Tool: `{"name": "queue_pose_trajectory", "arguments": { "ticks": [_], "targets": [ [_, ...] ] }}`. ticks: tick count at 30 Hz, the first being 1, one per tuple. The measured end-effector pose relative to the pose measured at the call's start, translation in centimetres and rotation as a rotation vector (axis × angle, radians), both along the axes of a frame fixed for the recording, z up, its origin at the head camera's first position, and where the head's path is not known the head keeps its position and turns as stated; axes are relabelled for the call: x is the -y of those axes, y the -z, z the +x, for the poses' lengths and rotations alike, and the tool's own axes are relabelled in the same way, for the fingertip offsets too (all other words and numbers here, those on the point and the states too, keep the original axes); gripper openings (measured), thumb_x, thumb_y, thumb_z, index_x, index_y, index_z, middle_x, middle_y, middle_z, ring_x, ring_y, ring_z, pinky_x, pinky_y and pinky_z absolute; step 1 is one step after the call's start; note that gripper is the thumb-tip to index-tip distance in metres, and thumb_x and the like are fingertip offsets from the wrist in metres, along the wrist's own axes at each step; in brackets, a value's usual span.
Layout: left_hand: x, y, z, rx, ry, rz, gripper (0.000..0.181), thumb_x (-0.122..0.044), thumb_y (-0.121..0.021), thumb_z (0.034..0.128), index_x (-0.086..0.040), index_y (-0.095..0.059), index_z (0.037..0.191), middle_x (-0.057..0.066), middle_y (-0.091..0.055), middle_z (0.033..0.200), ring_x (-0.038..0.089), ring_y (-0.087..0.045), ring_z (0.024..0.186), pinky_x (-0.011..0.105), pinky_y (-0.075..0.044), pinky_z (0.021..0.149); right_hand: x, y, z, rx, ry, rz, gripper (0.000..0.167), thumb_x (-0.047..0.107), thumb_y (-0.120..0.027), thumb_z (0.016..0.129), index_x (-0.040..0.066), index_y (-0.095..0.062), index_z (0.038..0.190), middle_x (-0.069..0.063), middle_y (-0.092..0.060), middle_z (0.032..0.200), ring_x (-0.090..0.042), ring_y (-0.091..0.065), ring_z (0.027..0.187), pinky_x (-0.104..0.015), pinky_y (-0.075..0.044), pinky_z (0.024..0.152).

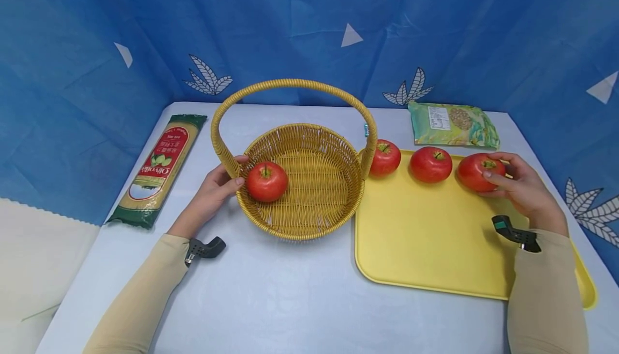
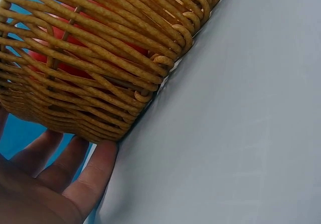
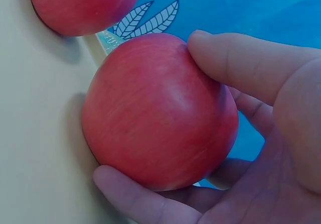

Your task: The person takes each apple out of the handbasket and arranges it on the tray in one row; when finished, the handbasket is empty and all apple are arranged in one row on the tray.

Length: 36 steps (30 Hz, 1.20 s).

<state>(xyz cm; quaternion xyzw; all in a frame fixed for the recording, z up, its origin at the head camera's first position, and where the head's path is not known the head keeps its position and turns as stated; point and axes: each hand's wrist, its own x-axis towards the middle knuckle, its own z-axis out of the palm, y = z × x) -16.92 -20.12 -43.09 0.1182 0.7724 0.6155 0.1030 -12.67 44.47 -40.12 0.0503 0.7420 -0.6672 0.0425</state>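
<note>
A round woven basket (image 1: pixel 309 233) with a tall arched handle stands mid-table, one red apple (image 1: pixel 267 181) inside at its left. My left hand (image 1: pixel 217 186) touches the basket's left side near the handle's foot. In the left wrist view, fairly straight fingers (image 2: pixel 98 171) meet the outer weave (image 2: pixel 95 83); the thumb is hidden there. My right hand (image 1: pixel 524 185) holds another red apple (image 1: pixel 476 172) at the yellow tray's (image 1: pixel 425 236) back right, thumb on one side and fingers round the other. Two more apples, a middle one (image 1: pixel 431 164) and a left one (image 1: pixel 385 158), sit along the tray's back.
A long spaghetti-like packet (image 1: pixel 159 168) lies on the left of the white table (image 1: pixel 271 295). Behind the tray lies a green packet (image 1: pixel 453 124). Blue cloth (image 1: pixel 300 31) hangs at the back and sides. The basket's handle rises in front of the leftmost tray apple.
</note>
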Motion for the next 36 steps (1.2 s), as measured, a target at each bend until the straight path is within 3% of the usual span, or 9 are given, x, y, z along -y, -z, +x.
{"name": "queue_pose_trajectory", "arguments": {
  "ticks": [10, 17, 24, 31, 36],
  "targets": [
    [0.0, -0.1, 0.0, -0.008, 0.004, -0.009, 0.052, -0.016, -0.057, 0.1027, -0.011, -0.043, 0.153, 0.013, -0.038, 0.162, 0.030, -0.036, 0.149, 0.059, -0.028, 0.122, -0.2, 0.2, 0.0, -0.017, -0.021, -0.020, 0.049, -0.001, -0.058, 0.099, 0.031, -0.049, 0.135, 0.012, -0.051, 0.120, 0.004, -0.065, 0.094, -0.024, -0.061, 0.062],
    [0.0, 0.0, 0.0, 0.000, 0.005, -0.010, 0.052, -0.018, -0.057, 0.1030, -0.012, -0.043, 0.153, 0.011, -0.039, 0.162, 0.028, -0.036, 0.149, 0.057, -0.030, 0.122, 0.1, -0.1, -0.1, 0.043, 0.006, 0.069, 0.071, 0.008, -0.060, 0.100, 0.031, -0.029, 0.160, 0.014, -0.047, 0.118, 0.007, -0.061, 0.094, -0.022, -0.061, 0.063],
    [0.0, 0.1, 0.0, 0.003, 0.009, -0.003, 0.053, -0.017, -0.057, 0.1026, -0.012, -0.042, 0.153, 0.011, -0.038, 0.162, 0.029, -0.036, 0.149, 0.057, -0.030, 0.122, -0.1, -0.5, 0.0, 0.083, 0.022, 0.115, 0.075, 0.012, -0.060, 0.101, 0.029, -0.022, 0.163, 0.016, -0.045, 0.117, 0.007, -0.061, 0.091, -0.022, -0.061, 0.063],
    [0.0, 0.0, 0.0, -0.004, 0.005, -0.007, 0.052, -0.017, -0.057, 0.1029, -0.012, -0.043, 0.153, 0.010, -0.039, 0.162, 0.027, -0.036, 0.149, 0.055, -0.031, 0.122, -0.6, -1.0, 0.4, 0.087, 0.033, 0.333, 0.068, 0.020, -0.058, 0.103, 0.032, -0.027, 0.162, 0.020, -0.042, 0.127, 0.012, -0.056, 0.092, -0.017, -0.059, 0.067],
    [0.0, -0.1, 0.1, 0.002, 0.003, 0.004, 0.052, -0.016, -0.057, 0.1029, -0.012, -0.043, 0.153, 0.010, -0.039, 0.162, 0.027, -0.036, 0.149, 0.056, -0.030, 0.122, -0.7, -1.6, 0.7, 0.082, 0.051, 0.375, 0.065, 0.021, -0.058, 0.103, 0.032, -0.030, 0.161, 0.019, -0.044, 0.128, 0.015, -0.056, 0.091, -0.013, -0.057, 0.068]
  ]
}}
